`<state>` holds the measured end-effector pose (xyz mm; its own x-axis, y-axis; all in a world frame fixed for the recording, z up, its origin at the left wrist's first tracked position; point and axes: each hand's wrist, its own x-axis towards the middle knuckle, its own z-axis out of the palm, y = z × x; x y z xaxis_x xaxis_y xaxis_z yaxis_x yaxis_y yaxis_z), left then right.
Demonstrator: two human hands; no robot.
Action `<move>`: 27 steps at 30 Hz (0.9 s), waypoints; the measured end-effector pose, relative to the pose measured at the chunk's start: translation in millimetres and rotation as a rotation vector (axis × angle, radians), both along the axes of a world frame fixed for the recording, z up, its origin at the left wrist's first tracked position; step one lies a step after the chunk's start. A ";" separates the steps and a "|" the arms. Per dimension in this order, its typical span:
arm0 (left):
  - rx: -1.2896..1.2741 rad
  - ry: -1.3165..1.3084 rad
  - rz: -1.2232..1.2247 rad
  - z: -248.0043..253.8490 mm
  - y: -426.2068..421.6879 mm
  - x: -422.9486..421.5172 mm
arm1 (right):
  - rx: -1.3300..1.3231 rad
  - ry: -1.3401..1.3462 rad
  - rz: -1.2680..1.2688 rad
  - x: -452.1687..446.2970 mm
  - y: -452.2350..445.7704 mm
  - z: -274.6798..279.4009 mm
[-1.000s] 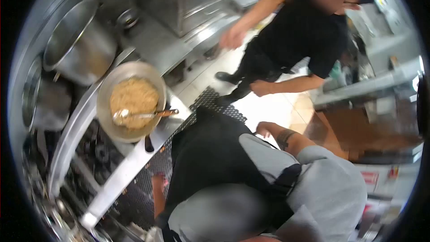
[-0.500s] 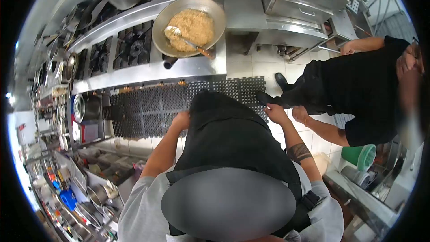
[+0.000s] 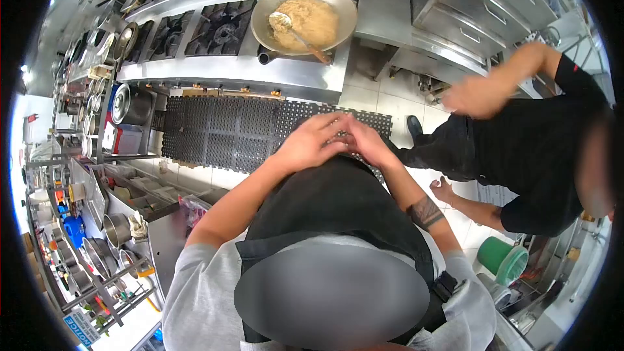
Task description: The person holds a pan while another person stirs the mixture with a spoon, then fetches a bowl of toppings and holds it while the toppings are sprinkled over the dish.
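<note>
My left hand is in front of the black apron, its fingers spread and nothing visible in them. Fingertip to fingertip with it is my right hand, fingers stretched out and also without any visible object. Beyond both hands, on the stove, sits a wide metal wok of light brown food that looks like rice. A large spoon with a wooden handle rests in the food, its handle over the near rim.
To the right stands a person in black, one arm raised. Burners lie left of the wok, steel drawers to its right. A perforated black mat covers the floor. A green bucket and a pot flank the space.
Both my hands have come up from my sides and met in front of the apron. The other person's far arm has lifted. The view has shifted, bringing the wok to the right.
</note>
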<state>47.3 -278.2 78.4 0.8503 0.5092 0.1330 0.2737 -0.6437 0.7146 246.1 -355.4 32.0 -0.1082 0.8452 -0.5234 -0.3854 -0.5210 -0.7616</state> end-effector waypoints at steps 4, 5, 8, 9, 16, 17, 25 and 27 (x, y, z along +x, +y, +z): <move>0.237 -0.125 -0.138 19.6 15.8 28.1 | 0.266 0.576 -0.125 -29.0 61.5 14.4; 0.264 -0.137 -0.203 11.2 27.5 26.9 | 0.240 0.615 -0.125 -30.3 80.5 25.4; 0.334 -0.119 -0.093 -2.7 69.5 -1.4 | 0.097 0.745 -0.165 -44.3 109.7 41.0; 0.279 -0.090 0.011 -12.9 83.0 -11.2 | 0.045 0.785 -0.183 -47.7 120.9 40.4; -1.265 -0.034 0.763 -110.6 176.8 -103.6 | 0.317 -1.410 -0.056 8.5 212.3 -14.8; -1.365 -0.136 0.798 -99.2 193.4 -105.4 | 0.293 -1.431 -0.062 0.9 227.2 -25.1; -1.854 -0.080 0.608 -58.6 274.2 -71.6 | 0.050 -1.488 0.559 -46.9 306.0 18.4; -2.034 -0.018 0.482 -64.1 275.8 -66.3 | 0.077 -1.535 0.568 -37.1 315.0 10.4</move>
<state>-19.0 -2.4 14.3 0.6416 0.0403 -0.7660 0.1274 0.9792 0.1582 209.0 -40.3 42.5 0.1557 0.9084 -0.3881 0.9284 -0.2687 -0.2567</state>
